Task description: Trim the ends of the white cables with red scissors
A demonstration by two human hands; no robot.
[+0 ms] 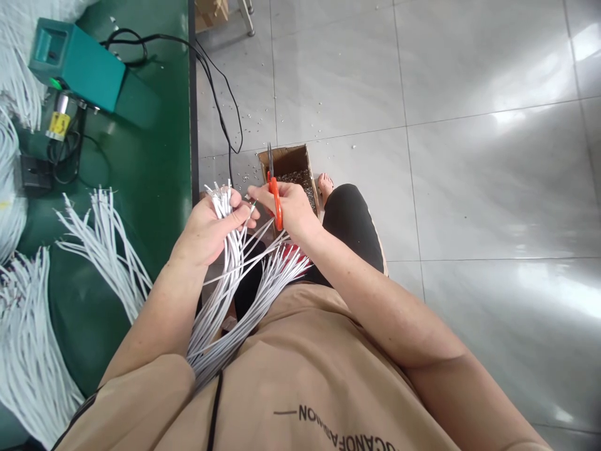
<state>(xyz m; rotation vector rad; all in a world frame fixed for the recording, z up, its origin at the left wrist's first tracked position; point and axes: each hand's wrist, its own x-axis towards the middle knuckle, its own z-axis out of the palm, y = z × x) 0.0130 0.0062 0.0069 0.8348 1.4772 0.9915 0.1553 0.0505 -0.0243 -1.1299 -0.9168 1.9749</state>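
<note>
My left hand [211, 222] is closed around a bundle of white cables [231, 254], their cut ends poking up above the fingers. Orange-handled scissors [276, 203] hang on my right hand [293, 210], blades pointing away from me. The fingertips of that hand are at the end of one cable, where a small green tip [254, 204] shows beside my left fingers. More white cables [263, 294] lie across my lap, and their ends fan out below my right wrist.
An open cardboard box [287, 164] with small scraps stands on the floor; bits lie scattered around it. On the green table [107, 263] at left are a teal device [77, 66], several cable bundles [28, 332] and a black adapter [35, 175]. Black cords [211, 81] hang over the table edge.
</note>
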